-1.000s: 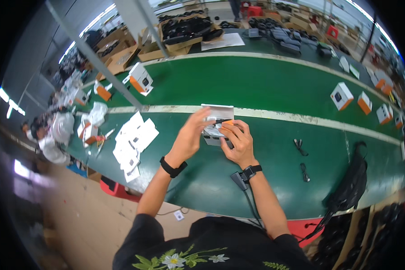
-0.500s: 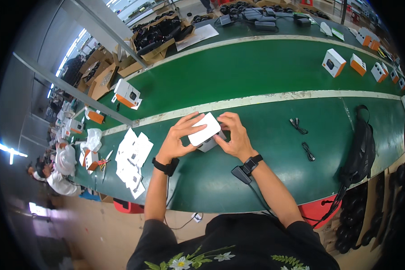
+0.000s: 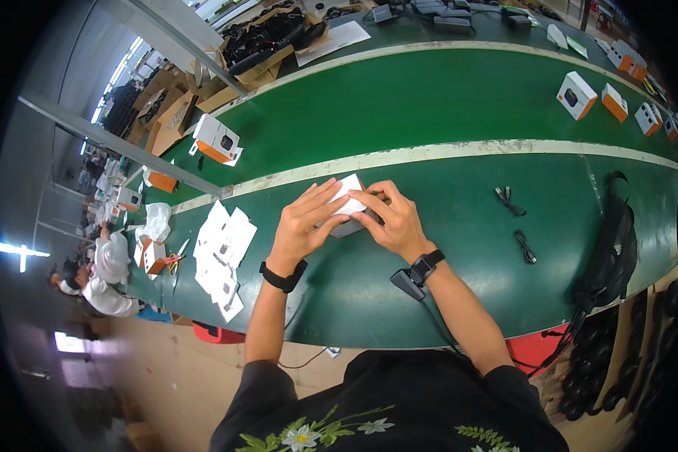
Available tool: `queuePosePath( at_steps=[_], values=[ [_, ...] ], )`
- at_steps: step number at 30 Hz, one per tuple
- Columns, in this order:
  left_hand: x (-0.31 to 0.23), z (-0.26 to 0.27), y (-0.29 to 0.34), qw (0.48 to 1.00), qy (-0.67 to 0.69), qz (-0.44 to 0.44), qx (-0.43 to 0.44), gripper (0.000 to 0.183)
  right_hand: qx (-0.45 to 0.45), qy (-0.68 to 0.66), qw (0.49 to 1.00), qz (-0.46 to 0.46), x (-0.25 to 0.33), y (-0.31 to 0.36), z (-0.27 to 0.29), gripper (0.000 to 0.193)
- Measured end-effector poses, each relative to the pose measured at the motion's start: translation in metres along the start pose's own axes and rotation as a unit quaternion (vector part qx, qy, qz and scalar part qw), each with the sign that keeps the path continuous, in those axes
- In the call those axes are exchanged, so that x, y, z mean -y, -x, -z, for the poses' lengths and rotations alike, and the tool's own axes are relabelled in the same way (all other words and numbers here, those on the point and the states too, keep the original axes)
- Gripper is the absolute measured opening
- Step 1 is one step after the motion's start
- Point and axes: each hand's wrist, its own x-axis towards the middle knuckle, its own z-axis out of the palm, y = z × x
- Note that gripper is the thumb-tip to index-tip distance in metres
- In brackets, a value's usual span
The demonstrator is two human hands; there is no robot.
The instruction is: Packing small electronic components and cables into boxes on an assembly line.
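Just in front of me, a small white box (image 3: 349, 196) with a grey lower side is between my two hands. My left hand (image 3: 306, 224) lies over its left side, fingers across the white top and thumb low at the near side. From the right, my right hand (image 3: 396, 224) grips the box, fingers bent over the top edge and thumb at the near side. Most of the box is hidden under the fingers. On the bench right of my hands lie two bundled black cables, a far cable (image 3: 510, 201) and a near cable (image 3: 525, 247).
White printed sheets (image 3: 222, 256) lie left of my hands, with scissors (image 3: 175, 260) beyond. A black bag (image 3: 612, 245) rests at the right. White-and-orange boxes stand on the green belt (image 3: 399, 105), including a left box (image 3: 217, 139). People sit far left.
My fingers have moved further over the white top, pressing it lower on the box. The right hand has come in closer to the left. The whole view has shifted slightly.
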Motion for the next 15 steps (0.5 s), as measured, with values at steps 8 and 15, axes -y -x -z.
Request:
queuePosePath(
  at_steps=[8, 15],
  values=[
    [0.004, 0.001, -0.001, 0.997, 0.047, 0.051, 0.017, 0.036, -0.007, -0.016, 0.999, -0.042, -0.006, 0.005, -0.002, 0.058],
    [-0.008, 0.017, 0.007, 0.992, -0.008, 0.072, 0.1, 0.054, -0.013, -0.062, 0.997, -0.047, 0.003, -0.001, -0.002, 0.066]
  ],
)
